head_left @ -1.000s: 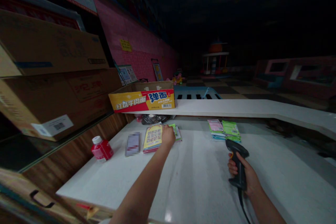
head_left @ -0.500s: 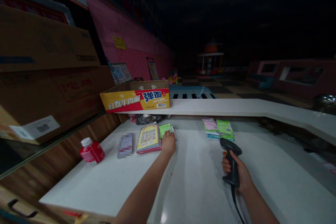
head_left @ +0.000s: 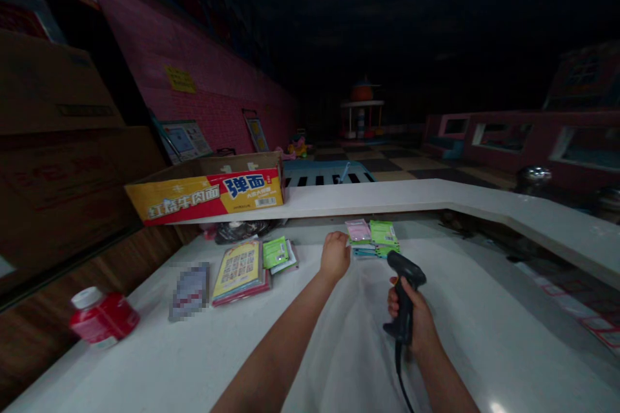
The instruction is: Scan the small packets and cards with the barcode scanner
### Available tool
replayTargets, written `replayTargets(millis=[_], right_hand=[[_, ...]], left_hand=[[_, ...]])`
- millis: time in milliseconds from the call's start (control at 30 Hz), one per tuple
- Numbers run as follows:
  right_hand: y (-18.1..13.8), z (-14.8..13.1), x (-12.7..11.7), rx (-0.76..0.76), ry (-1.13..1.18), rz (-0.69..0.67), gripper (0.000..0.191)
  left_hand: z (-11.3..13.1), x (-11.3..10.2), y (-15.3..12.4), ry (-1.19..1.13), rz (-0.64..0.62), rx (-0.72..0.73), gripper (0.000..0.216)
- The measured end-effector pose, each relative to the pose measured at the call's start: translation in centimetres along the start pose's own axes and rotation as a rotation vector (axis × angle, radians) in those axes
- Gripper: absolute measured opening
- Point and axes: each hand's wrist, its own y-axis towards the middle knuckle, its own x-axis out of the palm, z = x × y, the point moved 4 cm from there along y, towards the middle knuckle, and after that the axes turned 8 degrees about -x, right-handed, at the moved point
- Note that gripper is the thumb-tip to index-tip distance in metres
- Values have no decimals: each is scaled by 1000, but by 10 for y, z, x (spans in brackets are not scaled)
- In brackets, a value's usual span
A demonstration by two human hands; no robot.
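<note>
My right hand [head_left: 411, 310] grips a black handheld barcode scanner [head_left: 403, 293] by its handle, the cable hanging down. My left hand [head_left: 336, 255] is at the left edge of a pile of small packets. A pink packet [head_left: 358, 231] and a green packet [head_left: 383, 233] lie on top of that pile. The left fingertips are hidden behind the hand, so whether they touch or pinch the pink packet does not show. Farther left, another green packet [head_left: 276, 252] rests on a silvery one, beside a stack of flat packs with a yellow top [head_left: 238, 266].
A white counter [head_left: 169, 361] carries a red bottle with a white cap [head_left: 103, 316] and a blurred-out item [head_left: 190, 290]. Behind runs a raised white ledge [head_left: 358, 197], bearing an open noodle carton [head_left: 208, 197]. Cardboard boxes [head_left: 58, 174] are stacked at the left.
My left hand has left the green packet in the left group and moved right to the other pile. The scanner stays in my right hand. The view has turned right.
</note>
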Motion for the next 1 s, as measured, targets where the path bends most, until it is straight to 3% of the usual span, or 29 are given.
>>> replayTargets(millis=[233, 367, 533, 767, 900, 1000], right_hand=[[1, -12, -10, -53, 154, 122, 36], [1, -12, -12, -31, 208, 157, 33], [1, -13, -10, -16, 254, 177, 30], [2, -12, -12, -20, 241, 192, 27], [3, -12, -12, -14, 250, 183, 28], [2, -12, -11, -29, 244, 157, 29]], left_hand=[[50, 45, 49, 2, -45, -70, 29], [63, 61, 58, 91, -16, -223, 49], [70, 69, 55, 74, 27, -358, 53], [66, 67, 61, -28, 49, -438, 24], [59, 70, 70, -243, 34, -475, 11], [46, 73, 64, -630, 6, -534, 16]])
